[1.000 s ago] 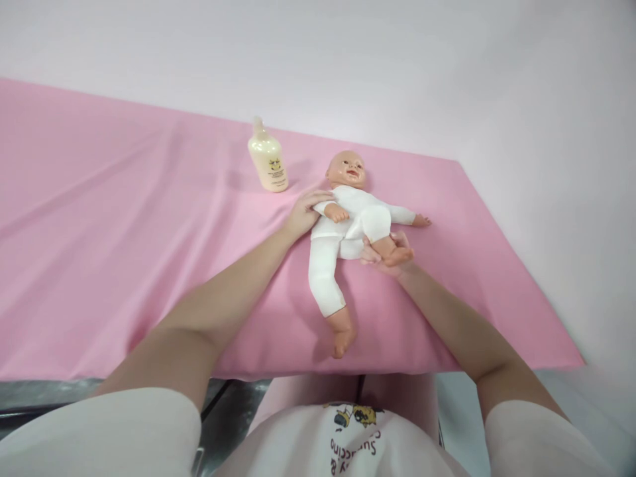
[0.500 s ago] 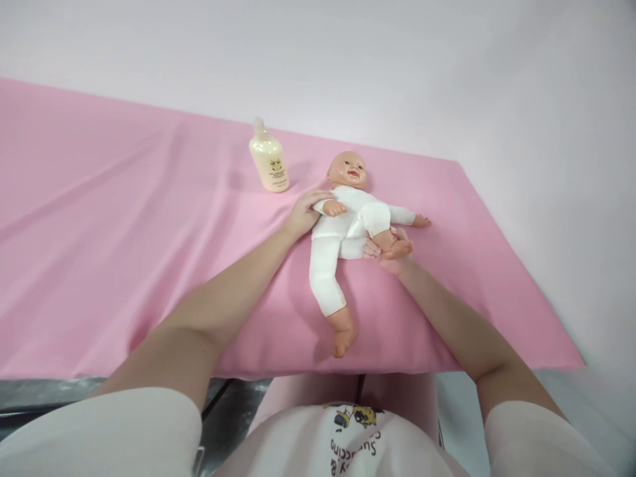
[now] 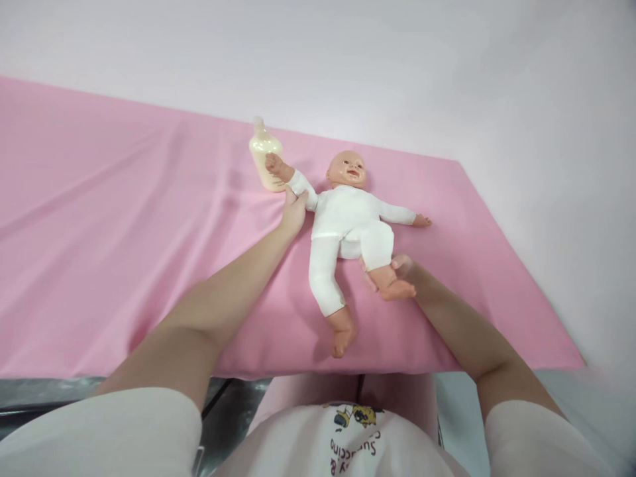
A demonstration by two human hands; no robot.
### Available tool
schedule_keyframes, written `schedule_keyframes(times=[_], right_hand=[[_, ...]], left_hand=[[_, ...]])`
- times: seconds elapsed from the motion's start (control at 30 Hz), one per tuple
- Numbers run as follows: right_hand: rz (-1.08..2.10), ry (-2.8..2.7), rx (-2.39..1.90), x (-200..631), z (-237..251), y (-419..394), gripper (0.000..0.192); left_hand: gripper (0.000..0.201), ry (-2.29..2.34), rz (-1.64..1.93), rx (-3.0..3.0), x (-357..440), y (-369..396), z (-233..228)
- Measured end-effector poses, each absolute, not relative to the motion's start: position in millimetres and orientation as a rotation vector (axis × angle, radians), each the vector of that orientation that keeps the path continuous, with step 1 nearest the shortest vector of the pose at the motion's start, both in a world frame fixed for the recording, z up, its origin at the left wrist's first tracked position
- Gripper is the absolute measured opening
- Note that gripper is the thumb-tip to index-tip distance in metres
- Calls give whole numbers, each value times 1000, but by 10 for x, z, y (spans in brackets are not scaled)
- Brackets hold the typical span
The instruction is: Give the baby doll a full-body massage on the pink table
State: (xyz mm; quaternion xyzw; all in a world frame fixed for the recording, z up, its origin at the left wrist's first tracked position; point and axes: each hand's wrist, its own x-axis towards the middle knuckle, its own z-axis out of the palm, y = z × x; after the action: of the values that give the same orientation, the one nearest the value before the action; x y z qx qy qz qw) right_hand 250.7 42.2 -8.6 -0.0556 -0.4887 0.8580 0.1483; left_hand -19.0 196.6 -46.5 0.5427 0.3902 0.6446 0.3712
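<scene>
A baby doll [image 3: 348, 218] in a white bodysuit lies on its back on the pink sheet [image 3: 124, 252], head toward the wall. My left hand [image 3: 294, 211] grips the doll's upper arm, and that arm sticks up and out toward the bottle. My right hand [image 3: 403, 270] holds the doll's lower leg near the ankle, partly hidden behind the foot. The doll's other leg lies straight toward me, and its other arm rests out to the right.
A cream lotion bottle [image 3: 263, 156] stands on the sheet just behind the doll's raised hand. The sheet's right edge and front edge drop off near me. A plain white wall runs behind the table.
The doll's arm, folded across its chest before, is now stretched up toward the bottle by my left hand. My right hand has drawn the bent leg down and out from the belly.
</scene>
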Motion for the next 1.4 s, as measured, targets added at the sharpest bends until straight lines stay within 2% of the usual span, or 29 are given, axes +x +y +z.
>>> schedule_keyframes(times=[0.13,0.47,0.63,0.77,0.9,1.0,1.4], right_hand=[[2577,-1707,-456,2503,-16,433,47],[2625,-1677,-373,2466,-51,467,52],[2695,-1560,-46,2510,-121,493,61],[2556,-1328,89,2533,-194,474,64],[2181,-1164,-276,2457,-124,482,55],[1989,-1073,-452,2374,-59,498,52],[1972,-1142,-403,2381,-73,517,49]], left_hand=[[36,1026,1637,1377,-224,1987,-479],[38,1015,1659,1294,-223,2046,-532],[40,1011,1678,1327,-205,1968,-478],[47,983,1643,1554,-157,1772,-328],[36,820,1377,2027,-122,1630,-140],[29,756,1310,2137,-113,1604,-58],[34,786,1285,2244,-144,1603,-75]])
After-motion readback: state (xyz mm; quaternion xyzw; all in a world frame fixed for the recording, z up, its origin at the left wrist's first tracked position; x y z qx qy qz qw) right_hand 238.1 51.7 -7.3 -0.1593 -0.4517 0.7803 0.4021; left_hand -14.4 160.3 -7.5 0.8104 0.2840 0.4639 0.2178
